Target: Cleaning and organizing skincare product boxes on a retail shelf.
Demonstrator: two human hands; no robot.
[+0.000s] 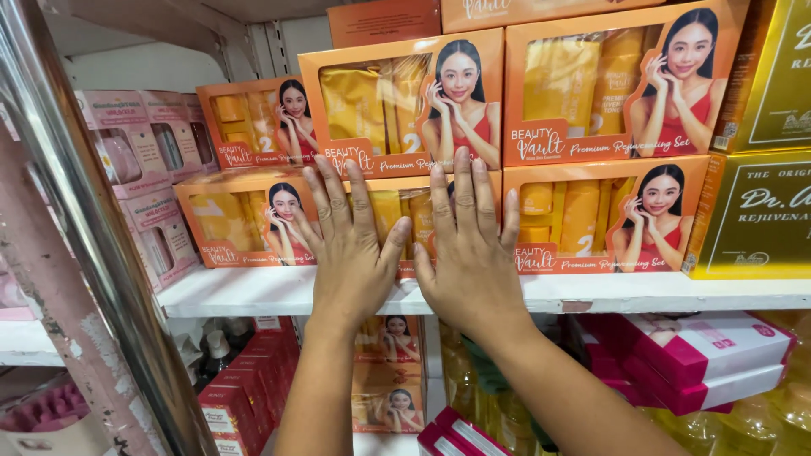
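Observation:
My left hand (349, 245) and my right hand (470, 245) are raised side by side, fingers spread, palms pressed flat against an orange box (404, 211) in the middle of the lower row on a white shelf (253, 291). Most of that box is hidden behind my hands. Neither hand grips anything. Matching orange boxes with clear windows stand around it: one to the left (241, 218), one to the right (604, 218), and two stacked above (401, 103) (617, 84).
Pink boxes (139, 169) stand at the left of the shelf, gold boxes (760, 211) at the right. Below the shelf are pink-and-white boxes (693, 355), red boxes (245, 388) and more orange boxes (389, 371). A metal frame post (93, 253) runs down the left.

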